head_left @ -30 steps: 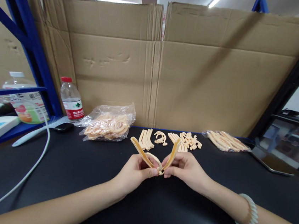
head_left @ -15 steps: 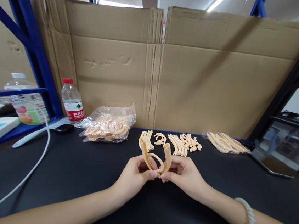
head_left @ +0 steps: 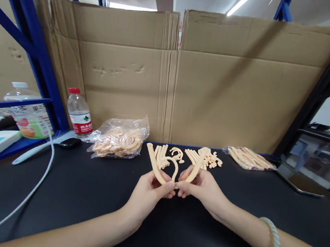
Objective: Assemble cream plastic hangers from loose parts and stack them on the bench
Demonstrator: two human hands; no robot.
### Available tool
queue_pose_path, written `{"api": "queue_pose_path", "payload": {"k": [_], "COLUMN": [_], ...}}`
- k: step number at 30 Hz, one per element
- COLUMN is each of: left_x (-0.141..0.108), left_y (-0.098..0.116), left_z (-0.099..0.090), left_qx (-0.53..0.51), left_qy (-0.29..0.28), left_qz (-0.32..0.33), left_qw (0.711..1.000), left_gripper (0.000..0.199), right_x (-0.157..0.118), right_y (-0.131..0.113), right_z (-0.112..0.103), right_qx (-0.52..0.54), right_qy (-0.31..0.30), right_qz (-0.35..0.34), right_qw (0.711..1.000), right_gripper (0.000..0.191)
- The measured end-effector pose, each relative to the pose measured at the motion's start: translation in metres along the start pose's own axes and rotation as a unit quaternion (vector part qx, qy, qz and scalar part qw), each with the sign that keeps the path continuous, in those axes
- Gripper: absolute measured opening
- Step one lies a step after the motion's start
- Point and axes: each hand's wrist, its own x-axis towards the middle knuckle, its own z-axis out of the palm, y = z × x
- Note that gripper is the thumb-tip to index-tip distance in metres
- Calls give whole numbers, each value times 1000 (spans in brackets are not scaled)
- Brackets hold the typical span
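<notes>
My left hand [head_left: 149,194] is closed round the lower end of one curved cream plastic hanger arm [head_left: 153,163], with its thumb by the foot of a hanger hook [head_left: 175,168]. Pinched in my right hand [head_left: 207,189] is a second hanger arm [head_left: 198,166]. The two arms spread upward in a V, and the hook curls between them. Their lower ends meet between my thumbs, where fingers partly hide the joint. Behind the hands lie several loose hanger arms [head_left: 187,154], a loose hook [head_left: 177,154] and a small pile of hooks [head_left: 214,159].
A clear bag of cream hooks [head_left: 118,140] sits left of the loose parts, and a bag of hanger arms [head_left: 249,158] lies to the right. A red-capped bottle [head_left: 80,114], a white cable [head_left: 41,179] and a dark tablet-like slab [head_left: 297,180] are nearby. Cardboard [head_left: 245,88] walls the back.
Both hands have turned the hanger parts, so the two arms now spread wider and show their broad sides. The hook stands more upright between them.
</notes>
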Motion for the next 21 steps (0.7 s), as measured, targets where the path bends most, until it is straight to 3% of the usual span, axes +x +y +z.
{"api": "queue_pose_path", "payload": {"k": [4,6,9,14,18,21], "left_x": [5,9,15,24,31,32], "left_y": [6,9,13,9,2,0], "left_z": [-7,-11,-18,-27,-34,-38], "left_qx": [-3,0,29,139,187,325], "left_qy": [43,68,104,149,165,139], "left_qz": [-18,-25,-27,51,104,158], "left_qw": [999,997,994,978,963,922], "left_gripper": [28,25,22,19,17,13], "right_x": [11,17,22,21,16,15], "right_y": [-8,-15,-26,-41,-43,-42], "right_z": [-36,-54,-72,-78,-75,-75], "right_qx": [21,-22,-135,-371,-433,-461], "right_qy": [-46,-76,-81,-105,-143,-151], "right_qz": [48,65,35,-45,-56,-40], "right_qw": [998,995,987,922,888,874], "right_gripper": [31,31,29,20,16,14]}}
